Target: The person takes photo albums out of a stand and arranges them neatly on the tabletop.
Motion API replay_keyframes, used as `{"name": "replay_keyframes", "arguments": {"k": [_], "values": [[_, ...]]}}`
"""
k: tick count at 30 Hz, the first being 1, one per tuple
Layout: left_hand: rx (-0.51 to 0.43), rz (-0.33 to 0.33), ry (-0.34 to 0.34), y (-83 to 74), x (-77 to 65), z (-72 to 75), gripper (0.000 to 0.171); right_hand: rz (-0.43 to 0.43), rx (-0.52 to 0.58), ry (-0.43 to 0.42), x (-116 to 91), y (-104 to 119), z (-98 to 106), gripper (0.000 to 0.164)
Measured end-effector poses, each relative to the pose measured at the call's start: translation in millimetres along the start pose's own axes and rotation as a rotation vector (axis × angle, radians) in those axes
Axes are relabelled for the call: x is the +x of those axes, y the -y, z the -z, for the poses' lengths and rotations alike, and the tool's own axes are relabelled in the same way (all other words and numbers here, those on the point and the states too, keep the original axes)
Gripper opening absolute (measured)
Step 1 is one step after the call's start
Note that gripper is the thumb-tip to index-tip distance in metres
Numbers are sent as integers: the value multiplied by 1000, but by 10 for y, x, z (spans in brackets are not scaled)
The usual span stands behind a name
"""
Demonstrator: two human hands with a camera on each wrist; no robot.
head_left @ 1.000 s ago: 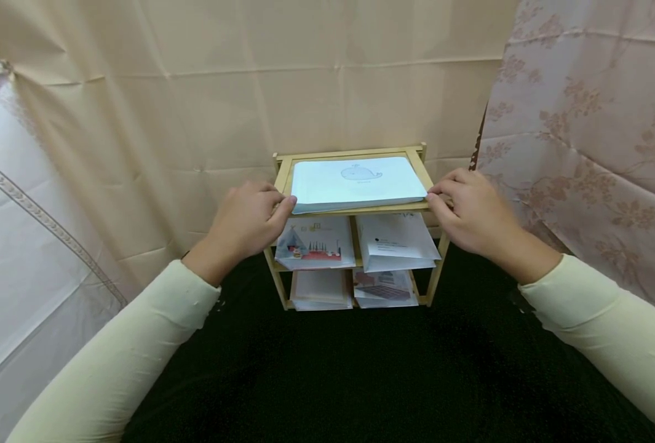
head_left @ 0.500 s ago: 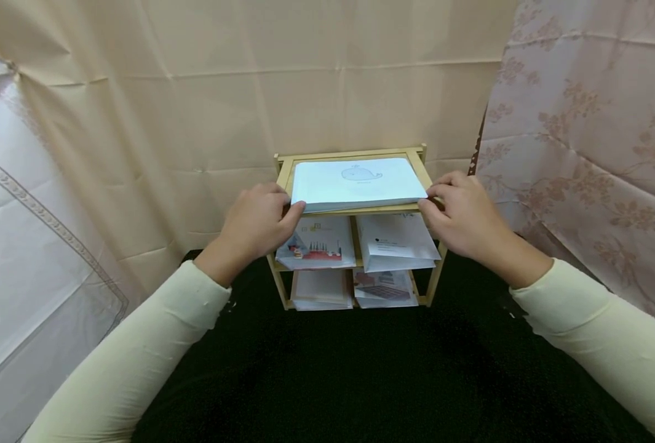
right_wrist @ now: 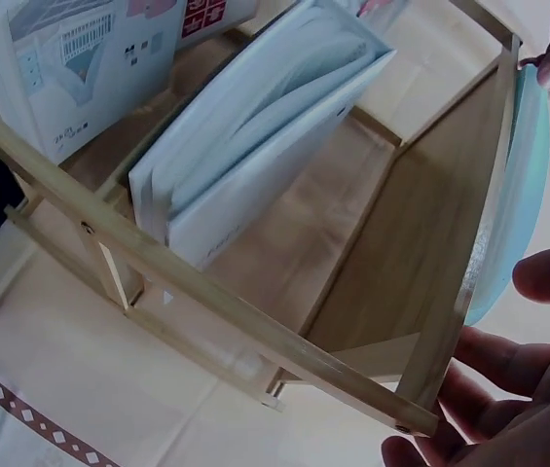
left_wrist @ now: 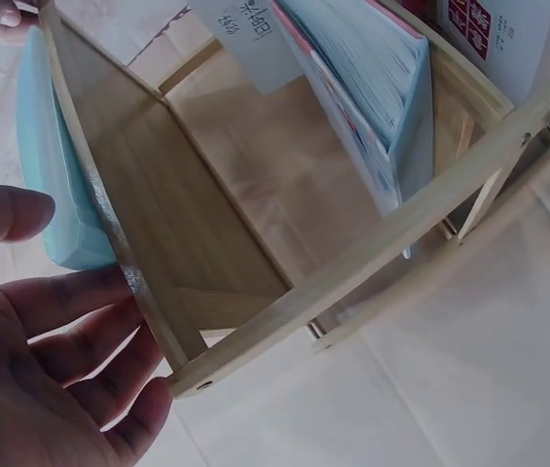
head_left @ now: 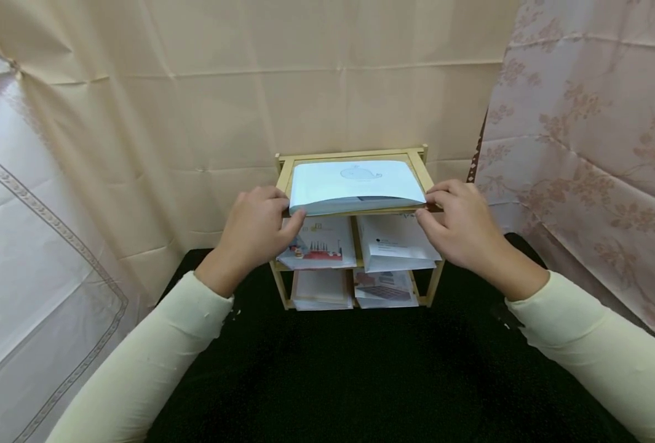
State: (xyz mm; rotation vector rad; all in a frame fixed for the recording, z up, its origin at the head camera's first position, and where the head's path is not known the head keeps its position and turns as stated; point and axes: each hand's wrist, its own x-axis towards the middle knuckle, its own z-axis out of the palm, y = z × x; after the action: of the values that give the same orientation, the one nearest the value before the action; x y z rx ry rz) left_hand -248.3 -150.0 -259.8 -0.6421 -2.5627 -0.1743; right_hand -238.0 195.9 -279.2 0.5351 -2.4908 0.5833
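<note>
**Booklet held by both ends on the rack's top**

The pale blue booklet (head_left: pixel 357 183) lies at 12 o'clock atop the wooden rack (head_left: pixel 435 271), long axis running 9 to 3. The left hand (head_left: pixel 256 229) pinches its 9 o'clock end and the right hand (head_left: pixel 460 226) its 3 o'clock end (equally near).

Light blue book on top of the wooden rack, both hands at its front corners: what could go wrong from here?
The book is bowed, its front edge lifted; held only at the corners by the left hand and right hand, it could sag or slip. Lifting may jolt the small rack and shift the booklets leaning inside.
</note>
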Motion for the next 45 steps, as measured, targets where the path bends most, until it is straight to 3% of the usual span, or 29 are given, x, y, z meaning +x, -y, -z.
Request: {"name": "replay_keyframes", "arguments": {"k": [15, 20, 26, 34, 39, 45], "values": [[-40, 18, -147, -78, -155, -67, 43, 49, 20, -107, -121, 40, -23, 35], [-63, -2, -226, -99, -213, -91, 52, -23, 17, -124, -186, 101, 18, 36], [-135, 18, -260, -131, -269, -102, 49, -81, 45, -125, -267, 163, 56, 37], [-308, 140, -286, -157, -349, -129, 50, -73, 114, -152, -352, 181, 63, 32], [-523, 254, -267, -166, -373, -124, 52, -118, 197, -158, -378, 185, 73, 29], [-771, 404, -194, -148, -380, -104, 53, -226, 296, -153, -407, 178, 66, 30]]}}
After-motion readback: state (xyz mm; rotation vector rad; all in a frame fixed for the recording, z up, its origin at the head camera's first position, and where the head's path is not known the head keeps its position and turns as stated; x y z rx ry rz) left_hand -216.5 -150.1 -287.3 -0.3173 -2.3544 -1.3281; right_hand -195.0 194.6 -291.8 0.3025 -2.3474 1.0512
